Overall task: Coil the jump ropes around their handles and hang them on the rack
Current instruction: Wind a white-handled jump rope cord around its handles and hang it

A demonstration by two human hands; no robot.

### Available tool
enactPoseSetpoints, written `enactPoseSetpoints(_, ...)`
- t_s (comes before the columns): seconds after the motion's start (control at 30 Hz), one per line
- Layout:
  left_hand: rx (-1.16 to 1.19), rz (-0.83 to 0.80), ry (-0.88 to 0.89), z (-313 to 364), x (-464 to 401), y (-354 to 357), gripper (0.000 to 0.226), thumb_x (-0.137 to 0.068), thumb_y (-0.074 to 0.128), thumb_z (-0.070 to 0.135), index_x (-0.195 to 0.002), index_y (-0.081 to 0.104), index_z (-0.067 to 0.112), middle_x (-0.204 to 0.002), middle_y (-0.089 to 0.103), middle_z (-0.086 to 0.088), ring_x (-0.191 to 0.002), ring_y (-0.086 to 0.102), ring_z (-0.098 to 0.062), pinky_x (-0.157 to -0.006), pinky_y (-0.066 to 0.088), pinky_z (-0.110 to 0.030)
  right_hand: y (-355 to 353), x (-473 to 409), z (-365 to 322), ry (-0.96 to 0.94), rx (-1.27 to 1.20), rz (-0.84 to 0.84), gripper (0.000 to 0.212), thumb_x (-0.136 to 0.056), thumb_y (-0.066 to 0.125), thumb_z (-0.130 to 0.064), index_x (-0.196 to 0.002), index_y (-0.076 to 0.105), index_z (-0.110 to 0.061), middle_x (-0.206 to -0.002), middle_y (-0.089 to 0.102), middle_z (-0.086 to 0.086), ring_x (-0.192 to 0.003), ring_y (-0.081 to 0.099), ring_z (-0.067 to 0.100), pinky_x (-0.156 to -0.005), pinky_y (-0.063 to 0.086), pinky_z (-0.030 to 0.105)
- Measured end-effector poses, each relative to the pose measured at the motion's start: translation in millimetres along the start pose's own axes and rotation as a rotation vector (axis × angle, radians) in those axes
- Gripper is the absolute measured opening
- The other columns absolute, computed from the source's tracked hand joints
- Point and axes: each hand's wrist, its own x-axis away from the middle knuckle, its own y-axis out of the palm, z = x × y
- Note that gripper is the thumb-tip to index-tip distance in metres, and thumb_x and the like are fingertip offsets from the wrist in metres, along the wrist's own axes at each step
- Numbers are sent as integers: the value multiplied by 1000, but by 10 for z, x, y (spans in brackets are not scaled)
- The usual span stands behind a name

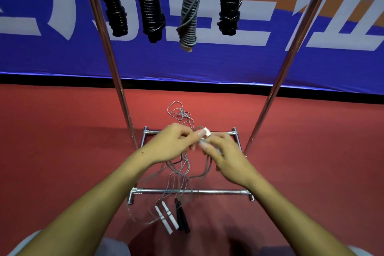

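Both hands, left [173,141] and right [225,155], pinching white handles [204,134]; grey rope [182,164] dangling over rack [187,191].

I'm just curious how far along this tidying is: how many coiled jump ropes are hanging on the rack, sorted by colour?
Black coiled ropes: 3
Grey coiled ropes: 1
Total hanging: 4

More uncoiled rope lies on the floor, and the left hand and right hand hold white handles.
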Motion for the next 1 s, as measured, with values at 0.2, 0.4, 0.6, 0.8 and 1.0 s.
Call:
enactPoseSetpoints(0.2,-349,-132,-161,-372,151,-186,55,-86,73,67,-77,59,14,-55,63,4,-52,60,-15,-65,47,-32,-567,-15,73,44,-60,415,40,-103,52,-51,-79,57,-19,-70,54,3,-65,53,18,-61,48,40)
enactPoseSetpoints(0.4,-29,-258,-198,-644,379,-249,48,-105,61,41,-74,57,4,-54,50,-4,-50,55,-27,-63,52,-36,-1087,87,289,259,-235,693,37,-109,51,-40,-80,55,-16,-60,49,5,-42,45,10,-36,30,18)
enactPoseSetpoints(0.6,-64,-256,-171,-527,438,-227,46,-106,62,38,-81,62,0,-59,63,-6,-53,58,-16,-58,49,-24,-915,112,423,262,-103,436,44,-108,53,-36,-81,51,-1,-67,53,13,-51,50,18,-41,35,20)
enactPoseSetpoints(0.8,-157,-125,-61,-309,244,13,10,-102,67,35,-102,64,25,-77,76,2,-67,68,-10,-70,53,-28,-718,75,304,127,87,265,33,-102,64,-36,-73,65,-19,-61,52,3,-59,47,15,-63,45,39)
enactPoseSetpoints(1.0,-93,58,102,-84,-4,360,65,-96,75,37,-151,43,47,-137,52,9,-81,74,-2,-93,54,-27,-556,44,137,90,125,143,35,-100,66,-37,-66,60,-28,-61,48,5,-58,40,14,-62,41,35)
